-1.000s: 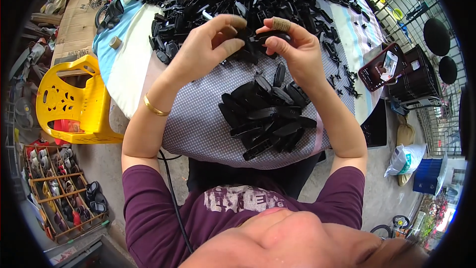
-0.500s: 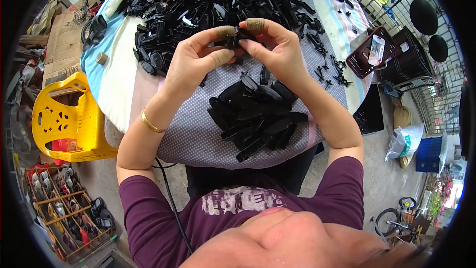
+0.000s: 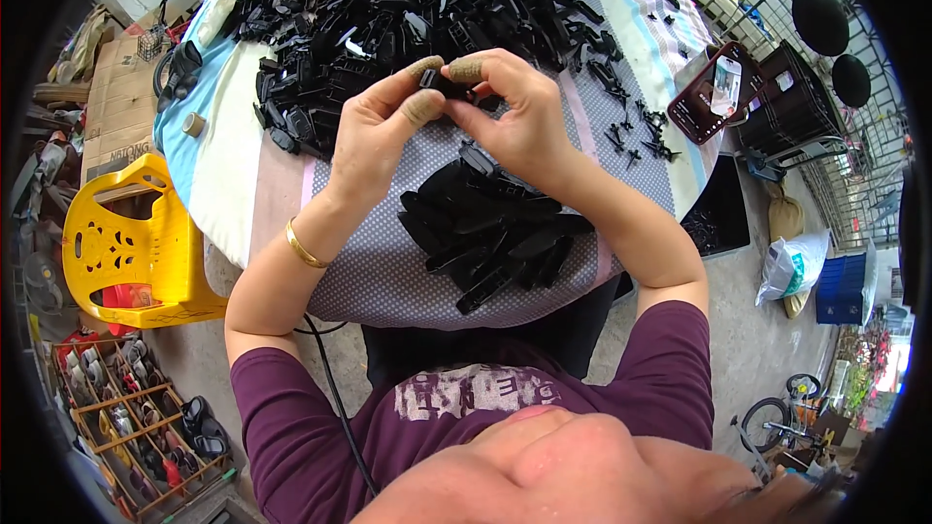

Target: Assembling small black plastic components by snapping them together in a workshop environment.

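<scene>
My left hand (image 3: 381,128) and my right hand (image 3: 513,112) meet above the table and pinch one small black plastic part (image 3: 445,85) between their fingertips. The fingertips wear brownish covers. A gold bangle (image 3: 302,246) circles my left wrist. Just below my hands lies a pile of long black plastic pieces (image 3: 490,231) on the dotted grey cloth (image 3: 388,267). Beyond my hands a large heap of black plastic parts (image 3: 388,5) covers the far part of the table.
A phone (image 3: 714,89) rests in a dark tray at the table's right edge, with small black clips (image 3: 636,136) near it. A yellow plastic chair (image 3: 131,243) stands at left, a shoe rack (image 3: 136,432) below it. A tape roll (image 3: 193,123) lies on the blue cloth.
Both hands stay together on the small black part, turning it slightly between the fingertips. The view has shifted a little; the piles have not moved.
</scene>
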Tool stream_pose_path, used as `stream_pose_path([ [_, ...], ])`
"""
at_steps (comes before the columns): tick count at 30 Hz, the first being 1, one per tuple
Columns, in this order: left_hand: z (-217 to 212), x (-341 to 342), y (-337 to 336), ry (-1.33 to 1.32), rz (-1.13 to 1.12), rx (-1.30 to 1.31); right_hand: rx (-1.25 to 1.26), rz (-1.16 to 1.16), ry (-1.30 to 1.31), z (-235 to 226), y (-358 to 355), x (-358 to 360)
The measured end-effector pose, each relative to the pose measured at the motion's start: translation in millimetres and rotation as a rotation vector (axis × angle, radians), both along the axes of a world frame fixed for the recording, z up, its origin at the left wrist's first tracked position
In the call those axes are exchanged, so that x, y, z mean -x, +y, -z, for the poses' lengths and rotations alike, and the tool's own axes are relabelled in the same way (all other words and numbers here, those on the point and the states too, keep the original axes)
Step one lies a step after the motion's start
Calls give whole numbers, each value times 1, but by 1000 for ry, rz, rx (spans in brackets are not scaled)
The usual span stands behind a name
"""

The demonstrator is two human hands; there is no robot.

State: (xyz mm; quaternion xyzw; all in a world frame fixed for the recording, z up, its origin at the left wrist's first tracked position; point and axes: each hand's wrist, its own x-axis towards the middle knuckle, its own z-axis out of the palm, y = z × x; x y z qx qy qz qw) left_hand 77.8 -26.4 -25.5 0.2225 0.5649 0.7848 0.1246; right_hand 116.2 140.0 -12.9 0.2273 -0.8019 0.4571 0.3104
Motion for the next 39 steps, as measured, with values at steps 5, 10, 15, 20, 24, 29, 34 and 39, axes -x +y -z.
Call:
stream_pose_path([
  [5, -6, 0, -1, 33, -11, -12, -53, 57, -37, -2, -5, -3],
  [10, -16, 5, -12, 117, 54, -1, 151, -262, -501, 3, 3, 3],
  [15, -17, 3, -16, 210, 111, 10, -115, -125, -160, -3, 0, -8],
  [20, -23, 4, -16, 204, 87, 101, -18, -362, -523, -11, 12, 3],
  [24, -40, -16, -6, 664, 169, 365, 116, -310, -636, -24, 61, 18],
  [29, -26, -37, 4, 1030, 419, 514, -242, 24, -513, -12, 77, 28],
  [34, -10, -2, 3, 1214, -105, 800, -463, 45, -373, -3, 57, 24],
  [39, 6, 15, 6, 1353, -202, 1037, -536, 453, -239, -6, 78, 31],
])
